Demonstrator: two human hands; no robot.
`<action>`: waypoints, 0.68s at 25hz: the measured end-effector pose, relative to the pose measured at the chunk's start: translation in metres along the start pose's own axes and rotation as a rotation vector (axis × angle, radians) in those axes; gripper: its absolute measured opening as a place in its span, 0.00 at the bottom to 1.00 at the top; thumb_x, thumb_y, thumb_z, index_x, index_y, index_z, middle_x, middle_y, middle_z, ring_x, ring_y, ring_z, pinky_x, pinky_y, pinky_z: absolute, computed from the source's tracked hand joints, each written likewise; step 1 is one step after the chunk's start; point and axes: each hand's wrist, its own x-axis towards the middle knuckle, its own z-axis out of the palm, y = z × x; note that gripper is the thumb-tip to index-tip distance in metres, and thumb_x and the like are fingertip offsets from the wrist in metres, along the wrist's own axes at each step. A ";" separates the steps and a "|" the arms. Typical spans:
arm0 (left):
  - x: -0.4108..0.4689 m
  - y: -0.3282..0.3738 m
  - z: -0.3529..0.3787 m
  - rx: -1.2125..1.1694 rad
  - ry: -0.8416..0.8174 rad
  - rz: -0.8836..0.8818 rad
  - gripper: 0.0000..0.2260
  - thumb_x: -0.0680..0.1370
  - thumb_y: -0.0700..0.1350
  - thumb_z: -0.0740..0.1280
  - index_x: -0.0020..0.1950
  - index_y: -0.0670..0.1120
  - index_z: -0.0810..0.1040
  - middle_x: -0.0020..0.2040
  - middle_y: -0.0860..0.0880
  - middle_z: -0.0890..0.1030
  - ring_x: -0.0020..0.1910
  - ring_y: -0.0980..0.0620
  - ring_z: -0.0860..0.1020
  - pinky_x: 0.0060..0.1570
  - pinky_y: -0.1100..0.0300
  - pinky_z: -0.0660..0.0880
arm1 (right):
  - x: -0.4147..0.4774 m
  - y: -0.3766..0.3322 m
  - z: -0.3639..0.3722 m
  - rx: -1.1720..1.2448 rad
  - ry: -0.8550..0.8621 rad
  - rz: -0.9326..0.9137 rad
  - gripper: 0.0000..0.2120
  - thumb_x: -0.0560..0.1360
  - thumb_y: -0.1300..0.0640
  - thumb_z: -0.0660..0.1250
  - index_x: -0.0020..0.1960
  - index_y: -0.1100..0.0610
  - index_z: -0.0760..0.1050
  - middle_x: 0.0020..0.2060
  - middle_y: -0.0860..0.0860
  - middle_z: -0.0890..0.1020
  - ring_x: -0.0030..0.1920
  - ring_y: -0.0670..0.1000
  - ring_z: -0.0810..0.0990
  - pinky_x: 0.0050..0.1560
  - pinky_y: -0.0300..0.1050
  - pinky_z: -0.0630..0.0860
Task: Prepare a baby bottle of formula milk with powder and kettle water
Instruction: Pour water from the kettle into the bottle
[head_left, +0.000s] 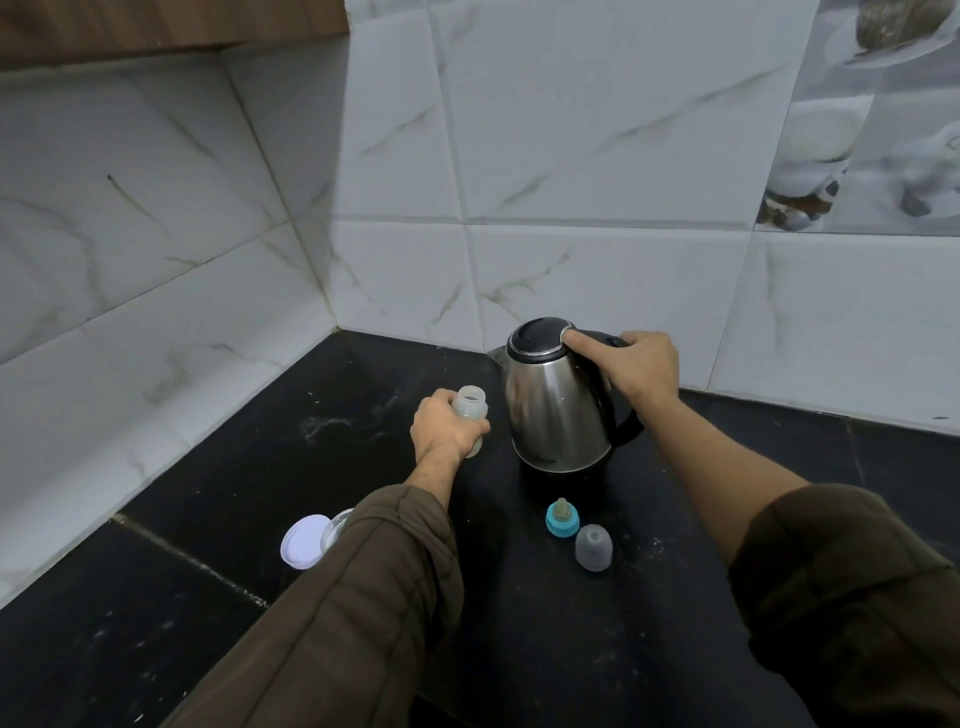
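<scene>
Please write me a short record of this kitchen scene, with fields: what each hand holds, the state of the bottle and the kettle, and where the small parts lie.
left hand: holds the bottle round its body
right hand: holds the kettle by its handle, thumb at the lid
bottle: top open, no teat on it; contents unclear
kettle: upright, lid closed, just right of the bottle
teat: in a blue ring, on the counter in front of the kettle
clear cap: beside the teat
white lid: lies by a jar, which the left sleeve partly hides
</scene>
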 end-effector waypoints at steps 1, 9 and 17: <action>0.002 0.001 -0.002 -0.009 -0.002 0.006 0.24 0.67 0.48 0.81 0.61 0.50 0.79 0.57 0.49 0.82 0.56 0.47 0.80 0.53 0.54 0.76 | 0.002 -0.012 -0.003 -0.039 -0.002 -0.045 0.38 0.56 0.29 0.82 0.26 0.51 0.58 0.19 0.43 0.61 0.26 0.48 0.65 0.33 0.46 0.62; 0.013 0.022 -0.016 -0.054 0.036 0.108 0.24 0.67 0.48 0.81 0.63 0.51 0.82 0.57 0.48 0.83 0.57 0.46 0.80 0.53 0.55 0.74 | 0.000 -0.085 -0.020 -0.340 0.005 -0.305 0.39 0.54 0.26 0.79 0.26 0.52 0.56 0.19 0.45 0.59 0.26 0.49 0.62 0.31 0.47 0.59; 0.023 0.037 -0.015 -0.047 0.023 0.149 0.30 0.67 0.50 0.82 0.68 0.50 0.80 0.63 0.48 0.82 0.62 0.45 0.79 0.63 0.51 0.76 | 0.006 -0.109 -0.020 -0.523 0.006 -0.379 0.37 0.55 0.25 0.77 0.27 0.53 0.59 0.22 0.46 0.62 0.28 0.51 0.66 0.30 0.46 0.64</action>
